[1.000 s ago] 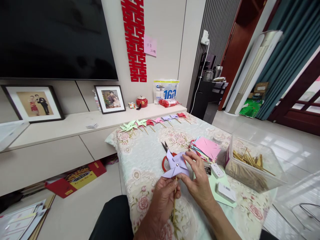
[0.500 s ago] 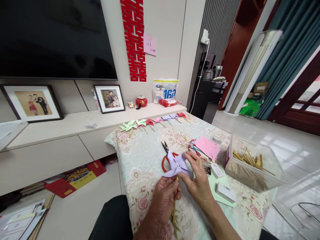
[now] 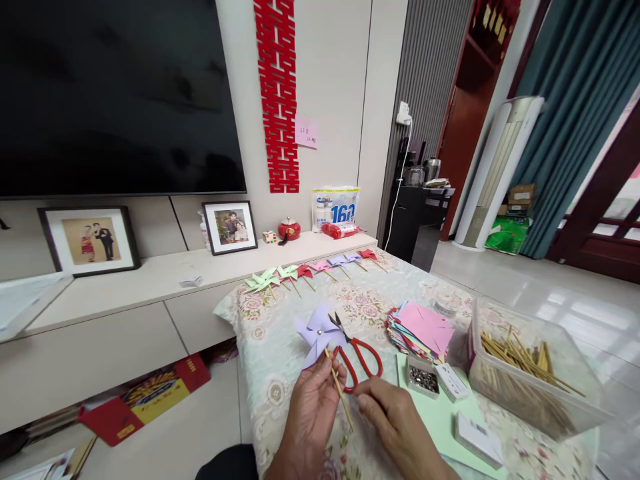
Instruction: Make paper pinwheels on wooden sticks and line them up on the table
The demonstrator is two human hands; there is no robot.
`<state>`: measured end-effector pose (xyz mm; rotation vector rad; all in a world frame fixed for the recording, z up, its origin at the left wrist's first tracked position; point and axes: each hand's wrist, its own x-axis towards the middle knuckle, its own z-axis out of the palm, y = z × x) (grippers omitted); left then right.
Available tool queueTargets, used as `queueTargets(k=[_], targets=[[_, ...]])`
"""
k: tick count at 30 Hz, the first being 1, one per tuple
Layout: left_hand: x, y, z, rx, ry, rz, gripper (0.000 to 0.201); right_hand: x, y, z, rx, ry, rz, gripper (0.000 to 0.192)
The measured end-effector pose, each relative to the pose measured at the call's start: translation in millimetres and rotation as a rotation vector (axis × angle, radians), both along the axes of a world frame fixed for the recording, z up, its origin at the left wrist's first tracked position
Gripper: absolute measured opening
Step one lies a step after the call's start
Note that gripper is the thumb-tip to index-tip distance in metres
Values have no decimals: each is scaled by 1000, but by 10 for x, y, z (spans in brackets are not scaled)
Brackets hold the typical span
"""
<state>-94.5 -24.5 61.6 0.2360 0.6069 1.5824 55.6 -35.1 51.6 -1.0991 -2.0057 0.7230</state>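
Note:
A lilac paper pinwheel [image 3: 319, 333] with a silver pin at its centre is tilted to the left over the table. My left hand [image 3: 316, 400] is closed around its thin wooden stick [image 3: 340, 393], just below the paper blades. Close on the right, my right hand [image 3: 393, 417] has its fingers curled in and thumb against them, and nothing shows in it. Its fingertips are by the red handles of the scissors [image 3: 367, 360], which lie behind the pinwheel with blades slightly apart. I cannot tell whether they touch.
Several finished pinwheels [image 3: 305, 272] line the table's far edge. To the right are a stack of cut paper squares [image 3: 425, 327], an open box of metal pins [image 3: 423, 379], small white boxes [image 3: 479, 437] on green paper [image 3: 445, 427], and a clear bin [image 3: 530, 400] of sticks.
The pinwheel has moved left and tilted, held by my left hand. My right hand has let go of the blades and drawn back, fingers curling. The scissors now show more fully.

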Motion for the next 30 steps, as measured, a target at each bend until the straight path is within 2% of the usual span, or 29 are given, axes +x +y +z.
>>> queueTargets(k=[3,8,12,16,19,21,23,26,28,30], targets=[[-6,103,43,-4,-11,-17,27,-45,-7,-42,-75,-36,27,22],[78,229,19,50,-41,-98,22,-38,50,-100,-172,-64,0,23],[116,244,48,27,-91,-72,27,-50,75,-164,-283,-60,-24,30],[29,223,41,2,-76,-87,25,-63,96,-235,-355,-40,-45,37],[-96,229,-4,-50,-11,-84,24,-83,197,-136,-373,3,-54,38],[-174,238,-35,-109,55,-65,30,-124,344,33,-370,29,-65,37],[-227,242,-61,-148,140,-75,33,-199,566,238,-304,26,-103,36],[-263,234,-103,-183,277,-119,30,-378,1014,474,-192,-102,-136,28],[-273,235,-140,-200,377,-140,32,-531,1350,522,-183,-190,-168,24],[-285,255,-180,-208,468,-146,33,-694,1680,486,-195,-240,-192,22]])
